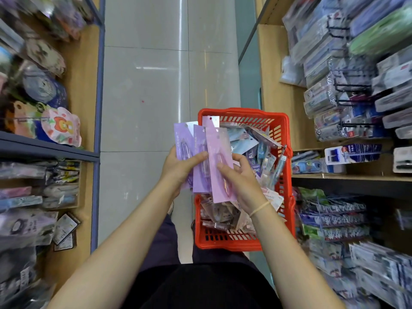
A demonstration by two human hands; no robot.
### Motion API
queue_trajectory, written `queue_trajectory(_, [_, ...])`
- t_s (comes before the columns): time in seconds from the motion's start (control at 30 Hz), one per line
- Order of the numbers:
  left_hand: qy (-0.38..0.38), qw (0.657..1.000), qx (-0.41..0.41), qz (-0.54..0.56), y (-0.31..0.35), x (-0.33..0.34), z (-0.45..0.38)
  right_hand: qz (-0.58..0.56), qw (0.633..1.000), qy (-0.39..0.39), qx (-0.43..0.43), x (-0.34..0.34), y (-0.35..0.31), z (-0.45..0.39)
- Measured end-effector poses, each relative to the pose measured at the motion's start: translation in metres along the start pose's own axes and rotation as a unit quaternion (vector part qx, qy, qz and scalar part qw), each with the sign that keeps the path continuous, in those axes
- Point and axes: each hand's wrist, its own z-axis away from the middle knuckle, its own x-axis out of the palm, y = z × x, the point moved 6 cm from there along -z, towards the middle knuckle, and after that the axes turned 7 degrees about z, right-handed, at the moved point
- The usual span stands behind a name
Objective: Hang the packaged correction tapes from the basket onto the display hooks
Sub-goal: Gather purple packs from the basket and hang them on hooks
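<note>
A red plastic basket (283, 130) stands on the floor in front of me, full of several packaged correction tapes (256, 141). I hold a fan of purple and pink correction tape packs (200, 152) above its left rim. My left hand (178, 168) grips the purple packs from the left, thumb across their fronts. My right hand (240, 177) holds the long pink pack (219, 166) from the right. Black display hooks (347, 88) stick out of the shelving on the right, most carrying hung packs.
Wooden shelving with hanging stationery lines the right side (334, 177). On the left, shelves (44, 150) carry pouches and packaged goods. A grey tiled aisle floor (156, 85) runs between them. My dark-trousered legs are below the basket.
</note>
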Motion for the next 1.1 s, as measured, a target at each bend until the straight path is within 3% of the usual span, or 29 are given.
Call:
queue_trajectory(0.2, [-0.003,0.997,-0.054,-0.063,0.007,-0.001,0.013,0.037,0.999,0.016,-0.022,0.018,-0.006,0.016])
queue_trajectory(0.3, [-0.067,0.989,-0.069,-0.114,0.013,0.0,0.018,0.019,0.999,0.028,-0.034,0.022,-0.012,0.021])
queue_trajectory(0.4, [-0.101,0.99,-0.063,-0.077,0.011,-0.003,0.02,0.018,0.998,0.03,-0.052,0.026,-0.017,0.022])
queue_trajectory(0.6, [-0.056,0.996,-0.071,0.005,-0.004,-0.032,0.007,0.014,0.996,0.081,-0.023,0.008,-0.002,0.004])
queue_trajectory(0.73, [0.017,0.994,-0.101,-0.034,-0.021,-0.055,-0.006,0.058,0.994,0.091,0.017,-0.014,0.02,-0.019])
queue_trajectory(0.9, [0.027,0.993,-0.104,-0.055,-0.044,-0.053,-0.017,0.123,0.986,0.092,0.059,-0.004,0.047,-0.047])
queue_trajectory(1.1, [0.048,0.992,-0.1,-0.067,-0.061,-0.053,-0.024,0.2,0.972,0.119,0.04,0.002,0.054,-0.063])
